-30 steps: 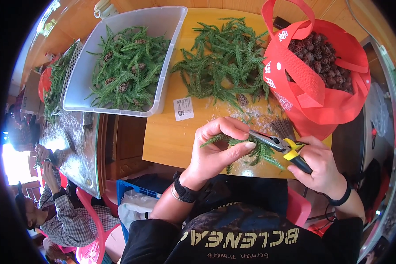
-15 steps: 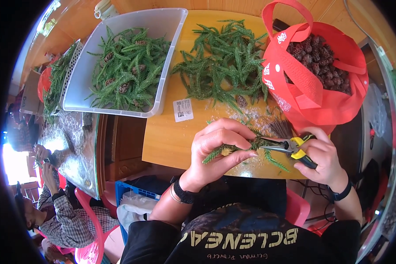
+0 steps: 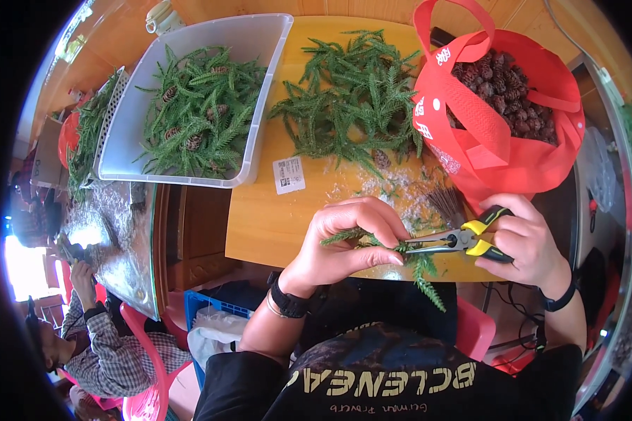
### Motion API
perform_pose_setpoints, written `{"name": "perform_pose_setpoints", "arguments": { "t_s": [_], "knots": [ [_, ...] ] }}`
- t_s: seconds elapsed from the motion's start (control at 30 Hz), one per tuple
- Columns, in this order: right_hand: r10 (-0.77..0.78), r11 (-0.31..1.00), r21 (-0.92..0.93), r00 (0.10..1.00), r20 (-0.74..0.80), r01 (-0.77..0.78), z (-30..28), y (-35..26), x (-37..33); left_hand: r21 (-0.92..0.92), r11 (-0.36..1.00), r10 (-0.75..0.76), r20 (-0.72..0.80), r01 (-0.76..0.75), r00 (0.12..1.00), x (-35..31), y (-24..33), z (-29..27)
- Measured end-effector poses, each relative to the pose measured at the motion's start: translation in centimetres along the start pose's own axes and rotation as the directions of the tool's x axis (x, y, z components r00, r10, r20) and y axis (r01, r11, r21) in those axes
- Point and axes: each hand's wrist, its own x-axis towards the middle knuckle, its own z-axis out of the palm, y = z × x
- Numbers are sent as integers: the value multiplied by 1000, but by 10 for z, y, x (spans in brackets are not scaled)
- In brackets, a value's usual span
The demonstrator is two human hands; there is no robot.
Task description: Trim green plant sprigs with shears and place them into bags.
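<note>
My left hand (image 3: 354, 235) pinches a green artificial pine sprig (image 3: 424, 272) between thumb and fingers. One of its tips hangs down past the thumb, and another pokes out behind the fingers. My right hand (image 3: 529, 244) is closed around long-nosed pliers (image 3: 458, 242) with yellow and black handles. Their jaws are slightly parted and reach to the sprig right at my left fingertips. Whether they grip a stem there is hard to make out. Beyond my hands, a bunch of thin brown wire stems (image 3: 444, 202) lies by a loose pine cone (image 3: 381, 159).
A clear plastic bin (image 3: 249, 158) holds sprigs with cones. Loose sprigs (image 3: 358, 98) cover the far part of the yellow table (image 3: 260, 231), near a white label (image 3: 288, 175). A red bag (image 3: 512, 165) of pine cones (image 3: 505, 91) stands far right. Another person (image 3: 112, 344) works at the left.
The pliers have turned so their jaws lie closer to my left fingertips. The sprig's free tip has swung down toward me. My right hand has shifted slightly rightward.
</note>
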Motion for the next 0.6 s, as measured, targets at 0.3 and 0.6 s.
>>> {"name": "perform_pose_setpoints", "arguments": {
  "t_s": [0.3,0.6],
  "knots": [
    [-33,999,22,998,61,31,-6,-2,7,-296,949,-97,44,106,994,-4,-1,4],
    [-92,992,91,994,55,86,-1,3,5,-479,867,-70,159,139,985,-7,-11,5]
  ]
}}
